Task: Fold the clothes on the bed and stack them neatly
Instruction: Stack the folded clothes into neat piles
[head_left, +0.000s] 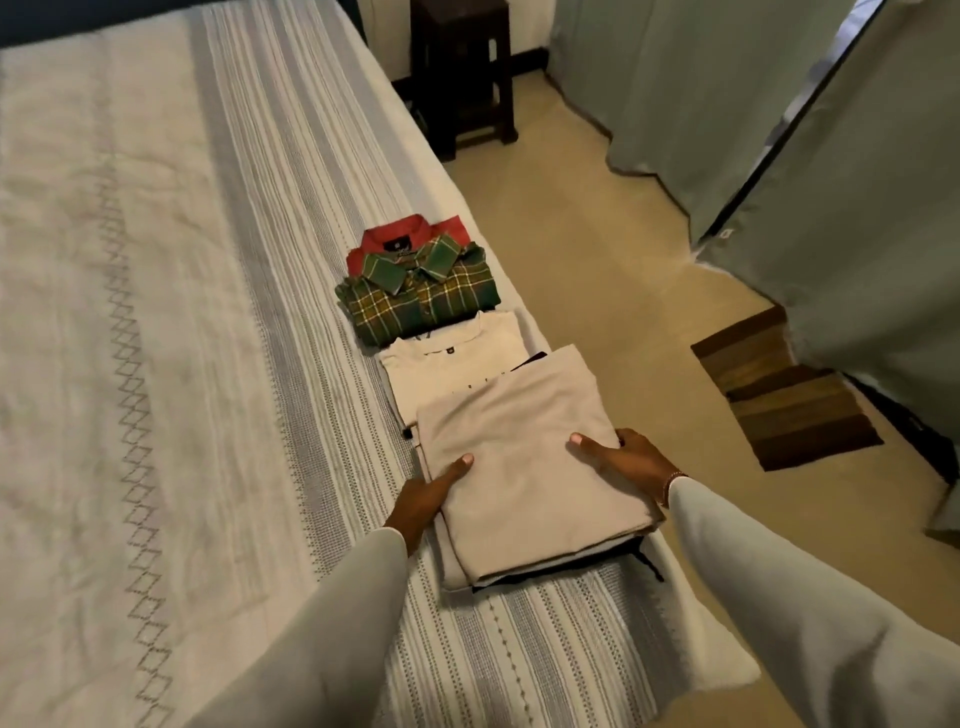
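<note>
Near the bed's (218, 364) right edge, both hands grip the folded beige garment (524, 467) atop a small pile: left hand (426, 499) and right hand (628, 460) with thumbs on top, fingers curled underneath. Beyond lie a folded cream t-shirt (447, 364), a green plaid shirt (415, 299) and a red shirt (410, 234).

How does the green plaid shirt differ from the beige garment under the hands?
The green plaid shirt is checked with its collar showing and lies untouched; the beige garment is plain, collarless here, nearer, gripped by the left hand and right hand. Both are folded on the bed.
</note>
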